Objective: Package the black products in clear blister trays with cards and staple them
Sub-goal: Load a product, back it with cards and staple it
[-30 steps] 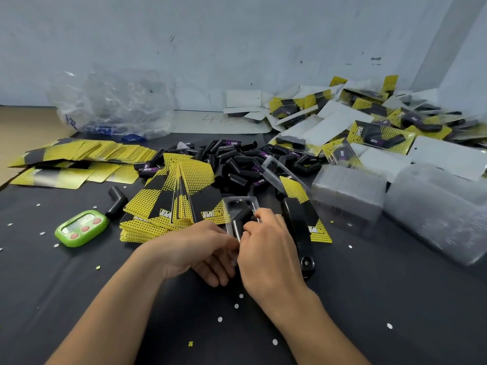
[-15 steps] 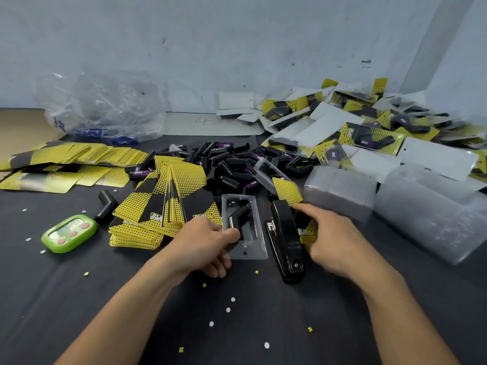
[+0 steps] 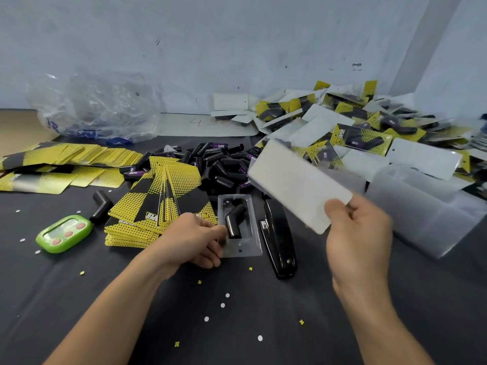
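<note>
On the dark desk (image 3: 263, 312), the far left holds a loose spread of yellow cards (image 3: 66, 159), with a crumpled clear plastic bag (image 3: 97, 106) behind them against the wall. Nearer lies a green timer (image 3: 64, 234), and just beside it a single bent black product (image 3: 101, 206). Next comes a fanned stack of yellow-and-black cards (image 3: 168, 196). The left hand (image 3: 192, 241) rests at the near edge of that stack, its fingers curled onto the left edge of a clear blister tray (image 3: 241, 250) and gripping it. The tray lies flat on the desk with one black product (image 3: 234, 219) seated in its pocket. Behind the tray is a heap of loose black products (image 3: 218, 164). Just right of the tray a black stapler (image 3: 279, 241) lies lengthwise on the desk. Above it the right hand (image 3: 355, 233) is raised, pinching the near corner of a card (image 3: 297, 185) that shows its white side, tilted and blurred. Farther right stand stacks of empty clear trays (image 3: 421, 206), and behind them, along the wall, a pile of finished packages (image 3: 369, 133), some face up and some white side up.
</note>
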